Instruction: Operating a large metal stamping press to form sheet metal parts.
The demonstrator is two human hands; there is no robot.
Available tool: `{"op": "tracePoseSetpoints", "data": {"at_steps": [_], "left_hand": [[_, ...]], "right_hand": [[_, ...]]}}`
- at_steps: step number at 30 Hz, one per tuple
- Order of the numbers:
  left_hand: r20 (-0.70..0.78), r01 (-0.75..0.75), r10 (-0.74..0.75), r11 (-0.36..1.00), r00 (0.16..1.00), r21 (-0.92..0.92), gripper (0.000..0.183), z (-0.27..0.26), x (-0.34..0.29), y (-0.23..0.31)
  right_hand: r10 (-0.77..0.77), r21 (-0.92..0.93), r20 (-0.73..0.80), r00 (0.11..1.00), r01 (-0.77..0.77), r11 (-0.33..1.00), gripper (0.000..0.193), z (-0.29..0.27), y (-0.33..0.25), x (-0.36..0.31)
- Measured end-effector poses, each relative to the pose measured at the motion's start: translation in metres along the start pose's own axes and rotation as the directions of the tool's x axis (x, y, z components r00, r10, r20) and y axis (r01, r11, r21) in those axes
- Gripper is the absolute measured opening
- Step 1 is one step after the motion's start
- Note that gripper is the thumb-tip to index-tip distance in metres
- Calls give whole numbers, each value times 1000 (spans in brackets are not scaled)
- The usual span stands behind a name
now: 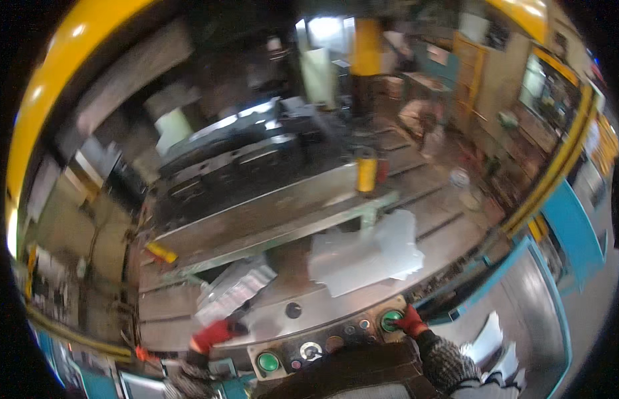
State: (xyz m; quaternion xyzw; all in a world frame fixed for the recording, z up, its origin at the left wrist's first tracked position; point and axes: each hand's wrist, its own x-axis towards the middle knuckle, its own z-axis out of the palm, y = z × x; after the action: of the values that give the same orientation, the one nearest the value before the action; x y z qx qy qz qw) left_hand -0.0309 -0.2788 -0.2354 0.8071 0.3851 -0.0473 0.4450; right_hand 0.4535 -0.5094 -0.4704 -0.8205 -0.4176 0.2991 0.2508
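My right hand (412,322), in a red glove with dark fingertips, reaches from the right onto a round green push button (391,320) on the control panel (353,330). Its fingers stretch over the button and hold nothing. My left hand (215,334), also gloved in red, is above the press bed's near edge, beside a stack of shaped metal sheets (238,290). Blur hides its fingers, and I cannot tell whether it touches the stack. A second green button (268,362) lies to its right, apart from it. A flat, irregular metal sheet (366,251) rests on the bed.
Beyond the sheets, a long pale green rail (283,234) runs before a dark die (230,163). Yellow blocks (366,174) stand on it. Cut metal pieces (490,342) lie in a blue-edged tray (545,319) at right. A yellow frame (37,93) surrounds the press.
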Motion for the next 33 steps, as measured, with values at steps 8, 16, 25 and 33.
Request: {"op": "tracePoseSetpoints", "data": {"at_steps": [8,16,25,33], "left_hand": [[-612,101,711,621,347,777,70,-216,77,178],[-522,68,741,549,422,833,46,-289,156,156],[-719,125,690,709,80,694,42,-187,31,121],[-967,101,-141,981,-214,-165,43,-54,-126,-36]], "right_hand": [[-190,502,122,974,105,858,76,-4,-32,3],[-149,347,-356,922,279,895,59,-82,-35,-4],[-578,-654,114,808,499,569,114,-98,-225,42],[-472,-788,348,810,525,321,106,-68,-191,97]]}}
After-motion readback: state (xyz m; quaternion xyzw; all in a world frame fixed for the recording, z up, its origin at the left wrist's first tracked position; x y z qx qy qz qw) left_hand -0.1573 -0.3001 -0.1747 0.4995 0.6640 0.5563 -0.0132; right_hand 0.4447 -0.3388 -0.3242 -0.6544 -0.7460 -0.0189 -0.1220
